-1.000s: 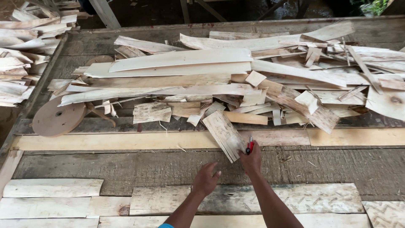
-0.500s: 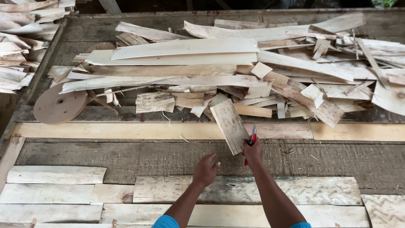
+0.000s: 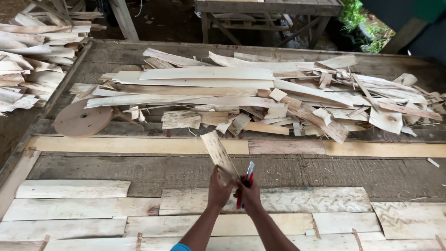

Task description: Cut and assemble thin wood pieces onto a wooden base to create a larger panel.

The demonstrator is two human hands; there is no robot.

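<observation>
Both hands, left hand (image 3: 219, 188) and right hand (image 3: 251, 195), are gripping the thin veneer strip (image 3: 218, 153), the right also clutching a red-handled cutter (image 3: 246, 182), whose blade is risking a slip into fingers.

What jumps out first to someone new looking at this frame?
The big heap of thin wood offcuts strewn across the far side of the bench. At centre front, the left hand lifts a narrow veneer strip, tilted up, while the right hand grips a red-handled cutter. A round wooden disc lies left.
</observation>
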